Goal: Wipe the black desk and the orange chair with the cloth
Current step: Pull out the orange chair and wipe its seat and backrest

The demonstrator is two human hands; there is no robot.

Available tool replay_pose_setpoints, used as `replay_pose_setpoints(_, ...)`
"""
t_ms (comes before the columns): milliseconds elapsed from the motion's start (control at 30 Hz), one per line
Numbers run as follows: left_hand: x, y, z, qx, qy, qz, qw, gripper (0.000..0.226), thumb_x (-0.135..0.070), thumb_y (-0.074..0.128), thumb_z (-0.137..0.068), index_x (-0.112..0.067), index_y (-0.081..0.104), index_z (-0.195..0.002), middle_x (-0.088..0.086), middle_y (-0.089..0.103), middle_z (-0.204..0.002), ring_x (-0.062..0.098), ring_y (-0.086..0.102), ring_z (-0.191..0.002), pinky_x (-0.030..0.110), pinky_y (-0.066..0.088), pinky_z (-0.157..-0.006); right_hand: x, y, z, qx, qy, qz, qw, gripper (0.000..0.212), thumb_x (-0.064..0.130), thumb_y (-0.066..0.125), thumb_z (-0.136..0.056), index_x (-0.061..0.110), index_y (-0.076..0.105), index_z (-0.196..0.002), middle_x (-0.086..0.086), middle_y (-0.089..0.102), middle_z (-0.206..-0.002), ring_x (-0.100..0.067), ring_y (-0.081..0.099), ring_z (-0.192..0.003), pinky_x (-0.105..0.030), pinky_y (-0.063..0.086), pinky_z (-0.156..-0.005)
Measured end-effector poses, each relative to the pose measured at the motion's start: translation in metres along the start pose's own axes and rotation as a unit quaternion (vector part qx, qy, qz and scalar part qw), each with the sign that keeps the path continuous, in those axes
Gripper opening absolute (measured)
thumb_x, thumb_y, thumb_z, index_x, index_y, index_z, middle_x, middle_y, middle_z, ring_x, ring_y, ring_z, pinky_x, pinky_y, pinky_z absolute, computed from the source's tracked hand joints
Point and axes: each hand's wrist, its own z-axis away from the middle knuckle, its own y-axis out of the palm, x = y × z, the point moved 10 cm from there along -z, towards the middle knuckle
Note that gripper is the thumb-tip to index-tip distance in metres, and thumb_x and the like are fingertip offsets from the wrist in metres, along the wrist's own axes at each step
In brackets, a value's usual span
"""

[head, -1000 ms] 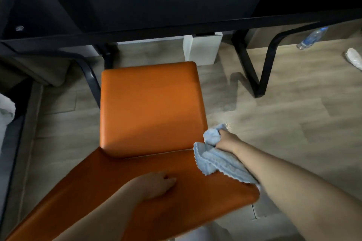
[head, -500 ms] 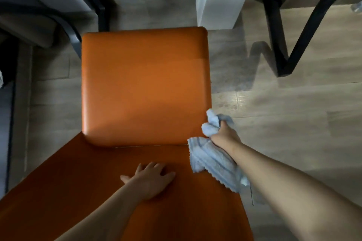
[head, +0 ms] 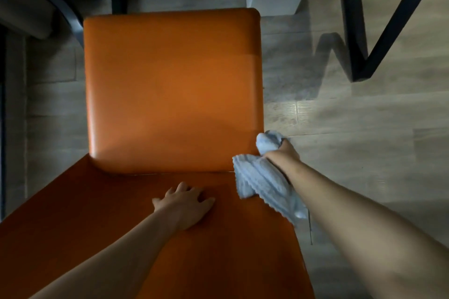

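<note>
My fingers: the left hand (head: 187, 206) lies flat and spread on the chair back, bracing it in the lower middle of the frame; the right hand (head: 281, 153) is curled tight round the bunched cloth (head: 262, 179) at the seat's lower right corner. The orange chair (head: 172, 90) fills the centre, and the black desk shows only as legs (head: 352, 31) at upper right. I judge it best to flatten the cloth and sweep the seat in overlapping passes, keeping the left hand steady
</note>
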Motion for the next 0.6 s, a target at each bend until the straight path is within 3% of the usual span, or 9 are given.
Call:
replay_pose_setpoints(100,0.003,0.004,0.001,-0.001,0.008,-0.009,1.0,0.061,-0.067,0.019,-0.091,-0.043,0.016,-0.147,-0.003,0.015,-0.156,0.027,0.013,-0.145,0.053,0.019,-0.112,-0.005,-0.004,0.015,-0.015,-0.018,-0.003,1.0,0.051,0.022,0.058,-0.088,0.02,0.04,-0.136,-0.008,0.058,-0.122,-0.028,0.057,-0.11,-0.031,0.043,-0.083)
replay_pose_setpoints(200,0.003,0.004,0.007,-0.021,0.017,-0.015,1.0,0.06,-0.066,0.017,-0.092,-0.043,0.015,-0.147,-0.003,0.019,-0.154,0.026,0.014,-0.145,0.053,0.02,-0.112,-0.027,-0.016,0.069,0.011,-0.032,0.001,0.999,0.046,0.019,0.063,-0.084,0.023,0.044,-0.125,0.0,0.058,-0.096,-0.019,0.056,-0.086,-0.026,0.037,-0.07)
replay_pose_setpoints(267,0.001,0.003,0.006,-0.025,0.021,-0.023,0.999,0.06,-0.065,0.017,-0.092,-0.042,0.015,-0.147,-0.001,0.021,-0.153,0.026,0.015,-0.144,0.053,0.021,-0.111,-0.034,-0.016,0.082,0.033,-0.044,0.01,0.998,0.045,0.017,0.065,-0.082,0.026,0.045,-0.122,0.004,0.054,-0.089,-0.013,0.052,-0.08,-0.026,0.038,-0.068)
replay_pose_setpoints(433,0.001,0.002,0.003,-0.022,0.025,-0.021,0.999,0.062,-0.068,0.018,-0.09,-0.04,0.021,-0.146,-0.001,0.022,-0.151,0.026,0.02,-0.142,0.052,0.023,-0.109,0.001,-0.003,0.012,0.014,-0.022,0.064,0.998,0.049,0.024,0.062,-0.085,0.02,0.046,-0.131,-0.01,0.057,-0.125,-0.03,0.053,-0.115,-0.029,0.038,-0.088)
replay_pose_setpoints(600,0.005,0.01,0.005,-0.016,0.037,-0.019,0.999,0.056,-0.061,0.013,-0.095,-0.043,0.012,-0.147,0.0,0.016,-0.154,0.026,0.009,-0.145,0.057,0.014,-0.113,-0.008,-0.003,0.008,0.001,-0.013,0.001,1.0,0.05,0.021,0.065,-0.083,0.022,0.049,-0.13,-0.007,0.06,-0.121,-0.029,0.057,-0.111,-0.031,0.042,-0.091)
